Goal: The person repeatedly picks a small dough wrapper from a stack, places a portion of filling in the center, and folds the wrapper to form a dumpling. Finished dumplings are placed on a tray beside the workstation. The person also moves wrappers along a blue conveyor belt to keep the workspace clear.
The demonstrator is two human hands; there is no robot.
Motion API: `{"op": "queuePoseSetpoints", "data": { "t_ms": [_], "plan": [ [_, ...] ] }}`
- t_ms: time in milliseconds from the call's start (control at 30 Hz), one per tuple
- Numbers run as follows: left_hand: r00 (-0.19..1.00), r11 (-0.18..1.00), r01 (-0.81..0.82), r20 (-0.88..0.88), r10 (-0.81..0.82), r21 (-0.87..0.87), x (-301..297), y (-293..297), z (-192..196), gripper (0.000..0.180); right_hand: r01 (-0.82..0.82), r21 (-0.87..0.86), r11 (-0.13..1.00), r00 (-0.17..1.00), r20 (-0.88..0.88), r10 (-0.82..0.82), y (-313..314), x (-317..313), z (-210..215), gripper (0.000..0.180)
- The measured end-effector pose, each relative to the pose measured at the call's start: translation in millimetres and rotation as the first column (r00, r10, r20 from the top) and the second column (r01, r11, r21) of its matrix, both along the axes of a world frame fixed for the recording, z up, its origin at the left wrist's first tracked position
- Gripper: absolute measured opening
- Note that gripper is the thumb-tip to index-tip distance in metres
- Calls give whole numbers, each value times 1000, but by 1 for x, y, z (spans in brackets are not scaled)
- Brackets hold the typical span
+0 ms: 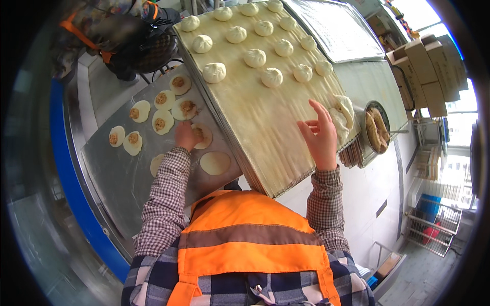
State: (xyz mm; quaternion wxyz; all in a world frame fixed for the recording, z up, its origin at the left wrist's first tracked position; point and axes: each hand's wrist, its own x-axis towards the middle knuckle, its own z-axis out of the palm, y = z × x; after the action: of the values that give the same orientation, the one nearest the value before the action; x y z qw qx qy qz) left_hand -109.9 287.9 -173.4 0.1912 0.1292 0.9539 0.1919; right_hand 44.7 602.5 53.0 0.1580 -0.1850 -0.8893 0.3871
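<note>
On the metal worktop at left, my left hand (186,135) has its fingers bent closed at the edge of a round dough wrapper (206,135) with brown filling; its fingertips are partly hidden. Several more filled wrappers (161,122) lie beyond and to the left of it. A plain dough wrapper (215,163) rests nearer to me. My right hand (321,132) is raised over the tray, thumb and fingers apart, holding nothing. Close beside it is a pale, soft-looking lump (343,116), dough or cloth, I cannot tell which.
Pleated buns (255,58) stand in rows on the large tray (265,132), which tops a stack. To its right is a bowl (368,108) of brown filling with a spoon handle sticking out. Another person (138,46) is at the far left. Cardboard boxes (426,66) stand far right.
</note>
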Motion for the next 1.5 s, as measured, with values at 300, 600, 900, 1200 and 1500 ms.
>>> {"op": "queuePoseSetpoints", "data": {
  "t_ms": [300,600,900,1200,1500],
  "plan": [
    [878,974,153,428,-212,168,-36,-10,19,75,-60,-55,997,995,-85,55,-40,37,5,36],
    [429,261,-856,895,-127,447,46,-55,71,40,-523,-235,820,852,-150,501,-154,1,-16,28],
    [663,186,-684,707,-246,705,107,-138,142,37,-514,-466,720,821,-23,571,-235,-40,-77,19],
    [794,380,-470,570,-212,796,117,-176,159,44,-656,-164,736,754,-142,641,-287,-23,-40,15],
    [659,624,-336,650,-380,705,109,-183,158,40,-744,-159,649,668,-154,728,-285,-5,-50,19]
  ]
}}
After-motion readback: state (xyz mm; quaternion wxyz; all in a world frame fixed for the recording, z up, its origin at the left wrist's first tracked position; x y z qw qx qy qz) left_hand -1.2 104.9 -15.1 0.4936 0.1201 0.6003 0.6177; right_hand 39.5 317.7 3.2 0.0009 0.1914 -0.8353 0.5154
